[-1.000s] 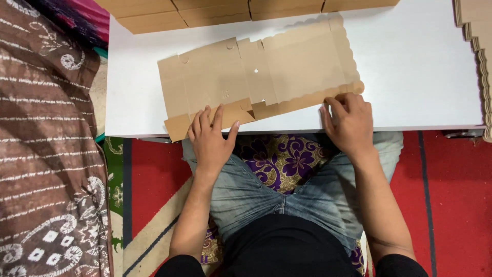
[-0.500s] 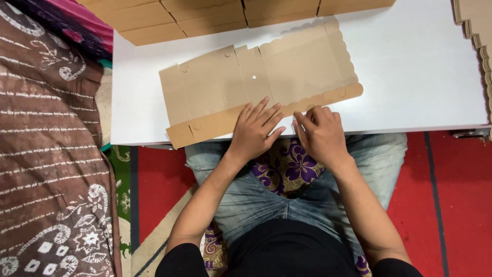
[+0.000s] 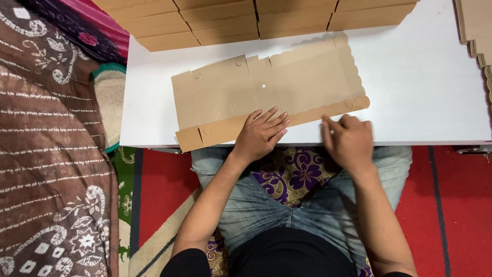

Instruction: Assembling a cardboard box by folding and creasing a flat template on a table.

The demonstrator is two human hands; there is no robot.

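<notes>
My left hand (image 3: 260, 134) lies flat and open on the blank (image 3: 266, 97), fingers spread over the folded strip along its near edge, pressing it down so the crease sets and the sheet does not slide. My right hand (image 3: 349, 139) sits at the same strip further right, fingers extended and held together, palm down, gripping nothing; its tips meet the card just where the strip runs on toward the scalloped end, so it looks placed to flatten the fold there. The blank lies unfolded on the white table (image 3: 425, 87), slightly skewed, its near edge close to the table's front rim so both hands reach it from my lap. Behind it a row of folded boxes (image 3: 256, 18) stands along the far side, out of the working space. A stack of more card (image 3: 476, 31) rests at the right edge. A patterned brown cloth (image 3: 51, 169) covers the floor to my left
</notes>
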